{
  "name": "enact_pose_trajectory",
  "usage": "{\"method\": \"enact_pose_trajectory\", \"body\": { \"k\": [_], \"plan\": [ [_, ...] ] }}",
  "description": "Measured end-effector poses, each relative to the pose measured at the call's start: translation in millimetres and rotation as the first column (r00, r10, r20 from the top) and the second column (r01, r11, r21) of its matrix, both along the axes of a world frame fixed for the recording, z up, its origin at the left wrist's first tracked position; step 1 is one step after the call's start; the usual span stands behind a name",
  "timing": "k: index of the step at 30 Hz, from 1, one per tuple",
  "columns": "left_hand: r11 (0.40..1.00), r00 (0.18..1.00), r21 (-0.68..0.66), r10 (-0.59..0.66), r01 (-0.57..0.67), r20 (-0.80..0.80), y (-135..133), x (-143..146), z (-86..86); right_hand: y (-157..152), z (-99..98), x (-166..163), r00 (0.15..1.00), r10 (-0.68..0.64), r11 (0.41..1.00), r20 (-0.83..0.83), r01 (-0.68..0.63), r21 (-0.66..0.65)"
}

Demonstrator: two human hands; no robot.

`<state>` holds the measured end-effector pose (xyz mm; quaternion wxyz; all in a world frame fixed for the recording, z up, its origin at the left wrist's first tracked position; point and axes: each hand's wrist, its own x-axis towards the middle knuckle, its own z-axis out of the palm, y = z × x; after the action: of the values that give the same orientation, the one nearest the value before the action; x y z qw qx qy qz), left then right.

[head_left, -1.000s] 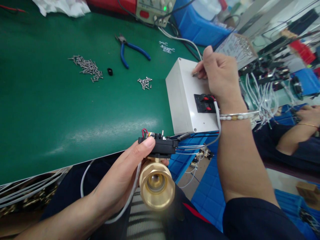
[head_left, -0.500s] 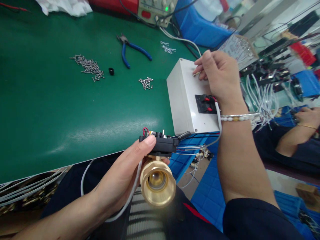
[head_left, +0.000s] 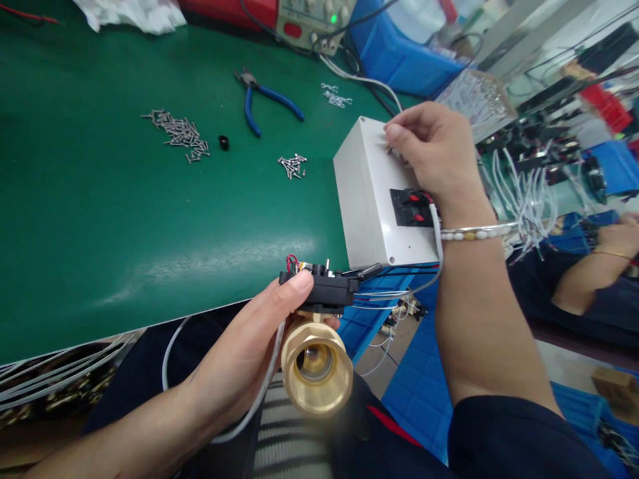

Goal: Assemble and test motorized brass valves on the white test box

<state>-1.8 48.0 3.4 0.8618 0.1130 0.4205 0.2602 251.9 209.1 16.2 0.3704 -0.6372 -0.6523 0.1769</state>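
My left hand (head_left: 269,326) is closed around a motorized brass ball valve (head_left: 319,372), its thumb on the black actuator housing (head_left: 329,291). The valve's round opening faces me, with the shiny ball visible inside. On top of the housing, small parts and red wires are exposed. My right hand (head_left: 434,146) is at the upper part of a light grey box (head_left: 357,199), thumb and fingers pinched at a small metal toggle switch (head_left: 389,150) that they mostly cover. Below the wrist, a black terminal clip with red tabs (head_left: 412,207) holds wires from a grey cable (head_left: 436,233).
Blue-handled cutters (head_left: 254,100), a screw pile (head_left: 180,133), a smaller screw pile (head_left: 292,166), a black cap (head_left: 223,142) and metal clips (head_left: 335,98) lie on the green mat (head_left: 100,219). Behind are a power supply (head_left: 314,20) and blue bin (head_left: 399,53). Another person's arm (head_left: 589,273) is at right.
My right hand's thumb has come down and its fingers have shifted over the switch on the box. My left hand holds the valve almost unmoved.
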Motion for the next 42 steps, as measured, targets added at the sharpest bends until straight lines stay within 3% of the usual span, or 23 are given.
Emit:
{"method": "enact_pose_trajectory", "body": {
  "k": [9,18,31,42],
  "plan": [
    [1.000,0.998,0.005,0.017,-0.018,0.056,-2,-2,-3.9,-7,0.1,0,0.998,0.040,0.998,0.046,-0.043,0.051],
    [1.000,0.998,0.016,0.005,-0.006,0.056,-1,-1,-4.4,-7,6.1,-7,0.997,-0.062,0.998,0.040,0.062,-0.004],
    [1.000,0.998,-0.015,0.006,-0.005,0.060,-1,-2,-4.9,1,-6.4,15,0.991,0.057,0.995,0.118,-0.067,0.076],
    [1.000,0.999,-0.017,0.010,-0.009,0.042,-1,-1,-5.9,1,-4.2,6,1.000,0.024,0.997,0.010,-0.025,0.067]
  ]
}}
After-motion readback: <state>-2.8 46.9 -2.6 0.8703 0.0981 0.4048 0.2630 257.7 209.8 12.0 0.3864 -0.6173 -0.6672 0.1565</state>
